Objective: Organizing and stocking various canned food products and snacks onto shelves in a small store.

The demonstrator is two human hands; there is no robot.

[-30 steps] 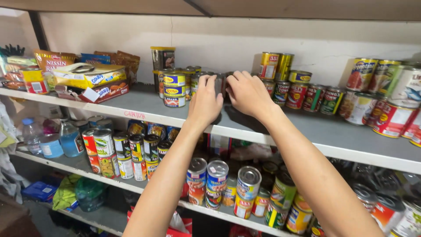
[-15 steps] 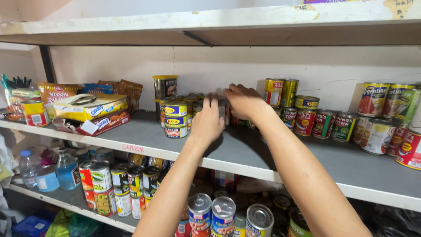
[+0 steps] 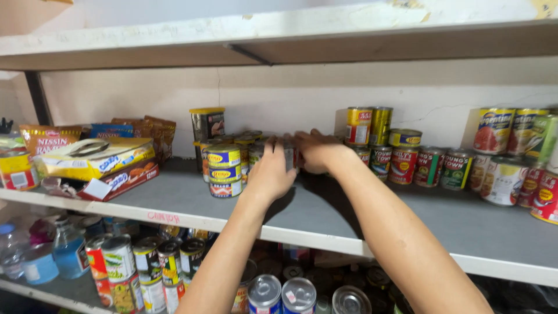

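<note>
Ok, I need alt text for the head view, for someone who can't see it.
Two bare hands, left hand and right hand, reach over a grey shelf and grip a can between them at the back. A stack of flat tins stands to their left, upright red cans to their right, and more cans on the shelf below.

Can (image 3: 289, 154) mostly hidden between the hands (image 3: 293, 163); right-edge cans (image 3: 546, 195) cut off; lower-shelf tins (image 3: 302, 291) cropped.
</note>
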